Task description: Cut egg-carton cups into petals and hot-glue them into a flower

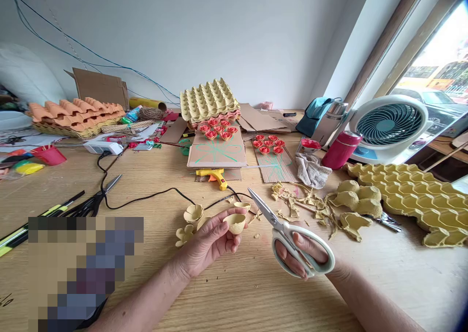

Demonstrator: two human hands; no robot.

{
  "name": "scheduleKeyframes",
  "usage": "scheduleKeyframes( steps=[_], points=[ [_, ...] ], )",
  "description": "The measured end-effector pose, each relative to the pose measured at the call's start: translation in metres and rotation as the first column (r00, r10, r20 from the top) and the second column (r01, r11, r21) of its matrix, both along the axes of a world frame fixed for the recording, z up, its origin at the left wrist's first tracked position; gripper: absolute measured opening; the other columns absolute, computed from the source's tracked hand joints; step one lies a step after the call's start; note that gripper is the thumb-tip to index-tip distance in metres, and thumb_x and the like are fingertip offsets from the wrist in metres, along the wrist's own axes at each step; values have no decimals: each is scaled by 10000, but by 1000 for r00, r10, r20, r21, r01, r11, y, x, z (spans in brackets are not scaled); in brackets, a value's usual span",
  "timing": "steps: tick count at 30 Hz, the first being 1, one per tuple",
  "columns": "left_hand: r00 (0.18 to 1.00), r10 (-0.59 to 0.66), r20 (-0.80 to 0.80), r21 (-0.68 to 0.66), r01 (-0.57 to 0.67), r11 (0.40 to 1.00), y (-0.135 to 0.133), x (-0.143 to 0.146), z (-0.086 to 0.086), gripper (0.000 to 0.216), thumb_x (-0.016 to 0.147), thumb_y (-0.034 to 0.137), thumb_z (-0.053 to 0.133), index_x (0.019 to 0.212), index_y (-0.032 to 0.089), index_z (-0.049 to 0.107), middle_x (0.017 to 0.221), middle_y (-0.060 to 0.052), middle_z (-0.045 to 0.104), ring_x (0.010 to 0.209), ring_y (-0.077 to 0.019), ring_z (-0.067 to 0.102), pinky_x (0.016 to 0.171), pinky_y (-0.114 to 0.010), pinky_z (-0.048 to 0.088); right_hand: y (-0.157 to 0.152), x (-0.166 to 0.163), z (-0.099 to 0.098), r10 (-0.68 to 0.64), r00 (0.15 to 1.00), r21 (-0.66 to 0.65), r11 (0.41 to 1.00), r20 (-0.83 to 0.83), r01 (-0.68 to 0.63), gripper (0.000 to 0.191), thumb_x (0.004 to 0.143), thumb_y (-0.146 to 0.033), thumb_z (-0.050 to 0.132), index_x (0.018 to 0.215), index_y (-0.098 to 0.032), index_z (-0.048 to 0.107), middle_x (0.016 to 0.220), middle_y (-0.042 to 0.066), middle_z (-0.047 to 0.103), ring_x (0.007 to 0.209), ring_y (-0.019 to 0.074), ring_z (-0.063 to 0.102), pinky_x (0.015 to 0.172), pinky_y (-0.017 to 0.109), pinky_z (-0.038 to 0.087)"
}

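My left hand [212, 239] is closed on a small yellow egg-carton cup [235, 222], held just above the wooden table [248, 293]. My right hand [303, 256] grips white-handled scissors [288, 234], whose blades are together and point up-left towards the cup without touching it. Two cut cup flowers [192, 214] lie beside my left hand. To the right, cut-off cup pieces [356, 200] and yellow scraps [303, 205] are strewn on the table.
A yellow egg tray [413, 195] lies at the right, a stack of trays [208, 100] at the back. Red paper roses [268, 144] sit on cardboard. A glue gun [214, 175] with black cord, black scissors [93, 203], a fan [389, 127] and a red flask [341, 149] stand around.
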State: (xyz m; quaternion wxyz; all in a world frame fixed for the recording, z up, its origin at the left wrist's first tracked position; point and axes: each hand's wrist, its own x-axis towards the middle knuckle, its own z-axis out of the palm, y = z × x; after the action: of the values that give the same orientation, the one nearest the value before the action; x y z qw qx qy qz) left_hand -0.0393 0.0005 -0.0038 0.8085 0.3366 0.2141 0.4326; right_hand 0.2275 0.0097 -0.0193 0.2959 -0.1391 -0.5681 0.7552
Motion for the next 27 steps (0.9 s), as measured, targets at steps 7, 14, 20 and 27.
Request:
scheduleKeyframes(
  steps=[7, 14, 20, 27],
  points=[
    [995, -35, 90, -110, 45, 993, 1, -1, 0, 488, 863, 427, 753, 1209, 85, 719, 958, -138, 709, 695, -113, 620, 594, -189, 505, -6, -7, 14, -77, 993, -103, 992, -91, 68, 592, 971, -683, 437, 889, -141, 661, 474, -35, 504, 364, 83, 412, 404, 199, 348],
    [992, -51, 120, -104, 64, 993, -1, -2, 1, 523, 822, 430, 784, 1227, 110, 704, 947, -114, 703, 696, -114, 622, 623, -199, 511, -3, -1, 3, -5, 1000, -144, 990, -8, 4, 561, 958, -672, 479, 849, -145, 641, 467, -44, 489, 334, 74, 395, 353, 185, 311],
    [995, 32, -95, 88, -23, 996, -4, 2, 5, 555, 765, 388, 853, 1250, 194, 665, 977, -50, 650, 776, -114, 597, 699, -214, 500, -3, -5, 5, -84, 993, -26, 996, 81, 86, 527, 963, -663, 485, 907, -157, 620, 526, -22, 551, 389, 93, 466, 389, 199, 358],
    [898, 235, -373, 349, -98, 932, -7, 10, 4, 481, 734, 291, 863, 1085, 226, 541, 970, -3, 573, 829, -132, 566, 724, -236, 487, -1, -14, 20, -246, 948, 149, 964, 202, 218, 508, 921, -668, 560, 873, -164, 597, 562, -27, 537, 430, 92, 456, 424, 211, 345]
  ],
)
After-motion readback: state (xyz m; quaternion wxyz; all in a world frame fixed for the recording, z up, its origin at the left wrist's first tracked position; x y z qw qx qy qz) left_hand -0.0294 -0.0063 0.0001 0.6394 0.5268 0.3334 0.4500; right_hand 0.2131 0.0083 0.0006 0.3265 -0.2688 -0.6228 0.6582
